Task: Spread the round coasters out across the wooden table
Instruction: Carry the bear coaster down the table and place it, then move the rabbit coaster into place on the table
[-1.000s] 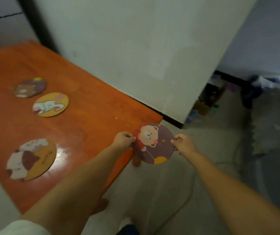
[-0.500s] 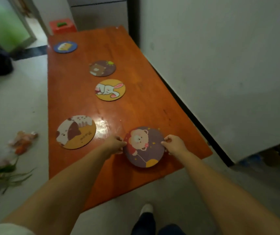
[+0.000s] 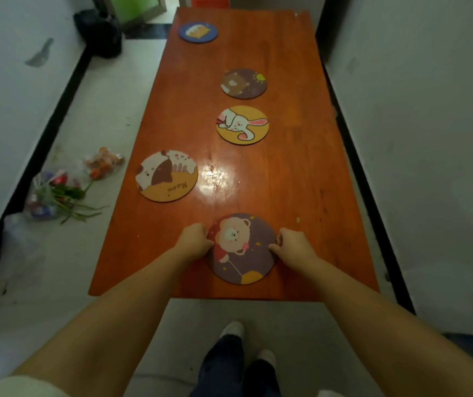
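A purple coaster with a pink bear [image 3: 242, 249] lies flat near the front edge of the long wooden table [image 3: 295, 173]. My left hand [image 3: 193, 240] pinches its left rim and my right hand [image 3: 292, 243] pinches its right rim. Further up the table lie a cat coaster marked "Meow" [image 3: 167, 176] at the left, a yellow rabbit coaster [image 3: 242, 125], a dark brown bear coaster [image 3: 243, 83] and a blue coaster [image 3: 198, 32] at the far end.
A white wall [image 3: 418, 138] runs close along the table's right side. On the floor at the left lie plastic bags with flowers and snacks [image 3: 66, 187]. A black bag [image 3: 103, 32] sits far left. My feet [image 3: 238, 333] stand below the table's front edge.
Both hands brought the pink bear coaster from beyond the table's corner onto the tabletop near the front edge. The view swung round to face along the table.
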